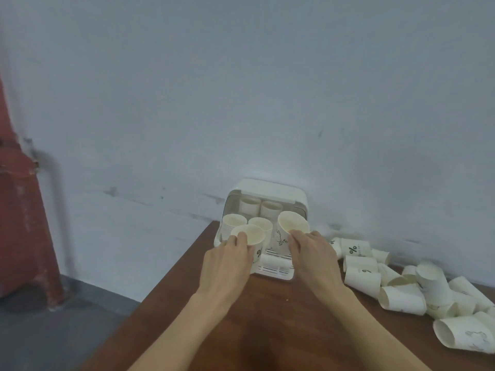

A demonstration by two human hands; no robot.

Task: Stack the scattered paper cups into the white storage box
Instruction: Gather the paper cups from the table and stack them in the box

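Observation:
The white storage box stands at the far edge of the brown table, against the wall, its front open. Inside stand several paper cup stacks, two more at the back. My left hand grips an upright paper cup at the box's front left. My right hand grips another cup, tilted slightly, over the box's front right. A heap of scattered paper cups lies on its sides on the table to the right of the box.
A grey-white wall rises right behind the box. At the left a red pillar stands on the grey floor. The table's left edge runs diagonally from the box towards me.

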